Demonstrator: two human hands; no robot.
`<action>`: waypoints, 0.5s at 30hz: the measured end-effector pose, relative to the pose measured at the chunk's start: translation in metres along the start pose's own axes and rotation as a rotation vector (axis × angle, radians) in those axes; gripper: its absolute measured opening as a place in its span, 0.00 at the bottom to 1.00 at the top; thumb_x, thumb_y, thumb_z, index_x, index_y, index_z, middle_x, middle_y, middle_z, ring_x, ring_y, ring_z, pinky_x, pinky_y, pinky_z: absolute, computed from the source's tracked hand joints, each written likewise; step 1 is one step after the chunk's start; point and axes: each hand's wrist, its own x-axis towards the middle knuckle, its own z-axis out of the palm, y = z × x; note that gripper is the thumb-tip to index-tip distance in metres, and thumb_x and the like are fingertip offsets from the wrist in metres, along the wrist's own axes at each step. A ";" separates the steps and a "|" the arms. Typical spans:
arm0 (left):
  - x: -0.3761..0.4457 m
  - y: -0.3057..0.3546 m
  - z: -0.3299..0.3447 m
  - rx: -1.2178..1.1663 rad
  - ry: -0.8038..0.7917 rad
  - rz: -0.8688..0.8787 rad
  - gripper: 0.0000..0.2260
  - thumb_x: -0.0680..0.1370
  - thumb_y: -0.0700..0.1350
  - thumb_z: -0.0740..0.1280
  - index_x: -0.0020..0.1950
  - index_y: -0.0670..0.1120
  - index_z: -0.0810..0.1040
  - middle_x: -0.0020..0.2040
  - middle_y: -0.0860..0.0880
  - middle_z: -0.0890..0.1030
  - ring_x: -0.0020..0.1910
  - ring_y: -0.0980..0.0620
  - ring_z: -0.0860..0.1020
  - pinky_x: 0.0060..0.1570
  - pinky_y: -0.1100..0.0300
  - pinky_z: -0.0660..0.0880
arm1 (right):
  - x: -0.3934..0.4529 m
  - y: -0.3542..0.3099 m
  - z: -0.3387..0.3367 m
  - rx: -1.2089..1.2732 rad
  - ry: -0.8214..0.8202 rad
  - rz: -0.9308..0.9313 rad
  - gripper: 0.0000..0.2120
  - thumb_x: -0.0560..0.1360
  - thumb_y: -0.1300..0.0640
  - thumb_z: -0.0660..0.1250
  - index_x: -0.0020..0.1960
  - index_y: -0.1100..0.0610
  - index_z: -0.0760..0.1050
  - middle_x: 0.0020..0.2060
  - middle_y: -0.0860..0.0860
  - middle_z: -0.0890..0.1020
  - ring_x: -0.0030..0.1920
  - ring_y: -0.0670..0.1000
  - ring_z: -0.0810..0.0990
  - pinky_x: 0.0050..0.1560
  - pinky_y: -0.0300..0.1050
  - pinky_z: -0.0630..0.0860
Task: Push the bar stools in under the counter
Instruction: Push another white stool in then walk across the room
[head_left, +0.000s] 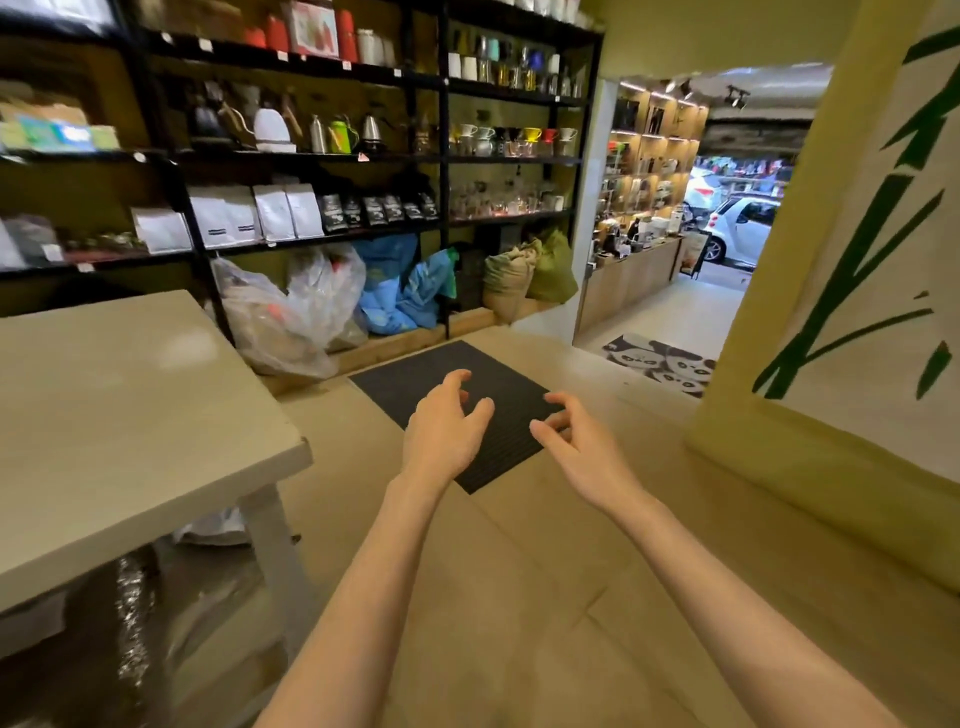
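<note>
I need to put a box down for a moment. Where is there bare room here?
The pale tabletop at left is bare. Open floor runs between the table and the yellow wall, past the black mat. The shelves are crowded, with bags along their base.

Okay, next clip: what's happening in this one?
A person stands in a shop's back room with both bare arms held out, the left hand and right hand open, fingers loosely curled, holding nothing. The hands hang over the beige floor above a dark ribbed floor mat. A pale grey table stands at the left, black shelving with kettles and coffee bags behind. No bar stools are in view, so nothing is being pushed at this moment.
</note>
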 end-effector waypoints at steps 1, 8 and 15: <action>0.020 -0.005 0.006 0.008 0.011 -0.001 0.22 0.77 0.51 0.63 0.70 0.48 0.66 0.62 0.44 0.77 0.59 0.48 0.75 0.59 0.47 0.73 | 0.025 0.007 0.005 -0.006 -0.014 -0.012 0.21 0.78 0.50 0.61 0.68 0.55 0.64 0.48 0.48 0.76 0.47 0.49 0.76 0.52 0.48 0.75; 0.172 -0.032 0.046 0.034 0.099 -0.084 0.21 0.77 0.50 0.64 0.69 0.46 0.68 0.62 0.44 0.76 0.58 0.47 0.76 0.57 0.52 0.71 | 0.209 0.045 0.030 -0.081 -0.154 -0.143 0.20 0.78 0.48 0.61 0.68 0.52 0.64 0.48 0.46 0.77 0.47 0.48 0.78 0.52 0.52 0.77; 0.301 -0.076 0.047 0.108 0.166 -0.195 0.22 0.78 0.50 0.64 0.70 0.45 0.67 0.64 0.44 0.75 0.57 0.47 0.76 0.56 0.51 0.74 | 0.364 0.062 0.072 0.030 -0.241 -0.201 0.20 0.78 0.49 0.62 0.67 0.52 0.65 0.48 0.47 0.78 0.48 0.48 0.78 0.50 0.48 0.75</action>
